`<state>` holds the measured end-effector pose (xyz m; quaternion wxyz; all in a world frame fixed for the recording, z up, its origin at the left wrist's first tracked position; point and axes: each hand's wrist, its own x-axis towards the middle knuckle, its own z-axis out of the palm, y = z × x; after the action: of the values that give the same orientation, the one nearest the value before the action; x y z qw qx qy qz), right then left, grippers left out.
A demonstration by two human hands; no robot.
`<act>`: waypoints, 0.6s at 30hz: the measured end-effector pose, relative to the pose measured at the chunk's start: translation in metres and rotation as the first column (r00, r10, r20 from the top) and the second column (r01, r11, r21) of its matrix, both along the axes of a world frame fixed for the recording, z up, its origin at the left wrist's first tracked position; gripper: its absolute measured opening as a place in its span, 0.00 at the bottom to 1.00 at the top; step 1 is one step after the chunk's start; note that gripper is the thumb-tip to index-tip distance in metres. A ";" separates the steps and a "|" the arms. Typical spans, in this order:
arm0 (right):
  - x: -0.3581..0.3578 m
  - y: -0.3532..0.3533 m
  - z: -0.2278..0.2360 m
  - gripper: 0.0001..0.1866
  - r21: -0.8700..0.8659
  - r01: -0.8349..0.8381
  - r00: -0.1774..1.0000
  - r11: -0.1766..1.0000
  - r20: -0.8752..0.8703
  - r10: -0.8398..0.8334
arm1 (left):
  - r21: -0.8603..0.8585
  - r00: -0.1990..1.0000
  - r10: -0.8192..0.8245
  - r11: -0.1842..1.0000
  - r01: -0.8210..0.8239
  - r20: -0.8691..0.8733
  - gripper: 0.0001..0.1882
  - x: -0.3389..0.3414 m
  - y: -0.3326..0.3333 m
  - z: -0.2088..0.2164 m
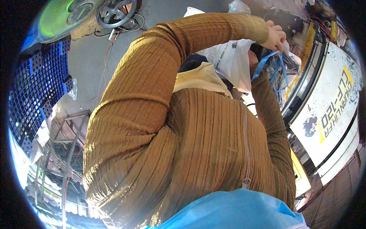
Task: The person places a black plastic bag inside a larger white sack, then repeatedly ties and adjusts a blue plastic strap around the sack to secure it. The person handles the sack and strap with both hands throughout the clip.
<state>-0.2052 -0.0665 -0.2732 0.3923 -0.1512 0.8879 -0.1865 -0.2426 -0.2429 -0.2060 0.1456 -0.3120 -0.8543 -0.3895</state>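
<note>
My left arm crosses in front of my chest to the upper right. There my left hand [275,37] is closed, its fingertips pinching a blue plastic strap [263,65]. Loops of the strap lie over a bundle of clear and dark plastic film [282,72]. My right forearm rises toward the same spot. Only a strip of my right hand [253,61] shows, between a white printed sack [234,63] and the strap; its fingers are hidden. The sack hangs just left of the right hand, its edge folded over.
A white machine panel [328,110] with dark lettering stands close on the right, beside a metal rail. At the upper left are a green fan [72,15] and a grey handwheel [116,13]. Blue mesh crates [38,84] and a metal frame [63,145] stand at left.
</note>
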 end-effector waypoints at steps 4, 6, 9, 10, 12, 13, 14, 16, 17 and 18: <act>0.000 0.004 -0.007 0.19 -0.013 0.020 0.999 1.000 0.037 -0.020 | 0.035 0.996 -0.053 0.998 0.051 0.069 0.08 0.001 0.001 -0.013; -0.001 0.004 -0.009 0.19 -0.013 0.023 0.999 1.000 0.045 -0.022 | 0.068 0.996 -0.067 0.996 0.063 0.063 0.08 0.002 0.002 -0.020; 0.001 0.001 -0.009 0.19 -0.026 0.042 0.996 0.999 0.078 -0.040 | 0.141 0.994 -0.095 0.986 0.088 0.045 0.09 0.002 0.002 -0.027; 0.002 0.000 -0.008 0.19 -0.046 0.087 0.992 0.995 0.095 -0.082 | 0.150 0.994 -0.094 0.985 0.086 0.051 0.09 0.001 0.003 -0.029; 0.008 -0.002 -0.005 0.18 -0.091 0.368 0.915 0.925 0.210 -0.344 | 0.153 0.992 -0.108 0.983 0.098 0.062 0.09 -0.001 0.003 -0.030; 0.010 -0.002 -0.003 0.17 -0.207 0.587 0.790 0.783 0.358 -0.498 | 0.143 0.990 -0.122 0.984 0.111 0.069 0.09 -0.002 0.003 -0.030; 0.014 -0.002 -0.002 0.16 -0.282 0.685 0.719 0.672 0.411 -0.561 | 0.125 0.986 -0.141 0.984 0.130 0.086 0.09 -0.003 0.003 -0.030; 0.020 -0.002 -0.002 0.16 -0.341 0.652 0.744 0.677 0.461 -0.484 | 0.142 0.982 -0.156 0.980 0.140 0.109 0.09 -0.005 0.003 -0.029; 0.021 -0.003 -0.003 0.16 -0.304 0.621 0.775 0.722 0.378 -0.507 | 0.141 0.979 -0.164 0.979 0.147 0.122 0.09 -0.005 0.003 -0.028; 0.023 -0.004 -0.002 0.16 -0.311 0.567 0.819 0.763 0.312 -0.482 | 0.146 0.979 -0.162 0.979 0.144 0.125 0.09 -0.005 0.003 -0.027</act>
<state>-0.1821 -0.0706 -0.2756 0.3786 0.0504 0.7914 -0.4773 -0.2475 -0.2403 -0.2333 0.0772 -0.3389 -0.8071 -0.4772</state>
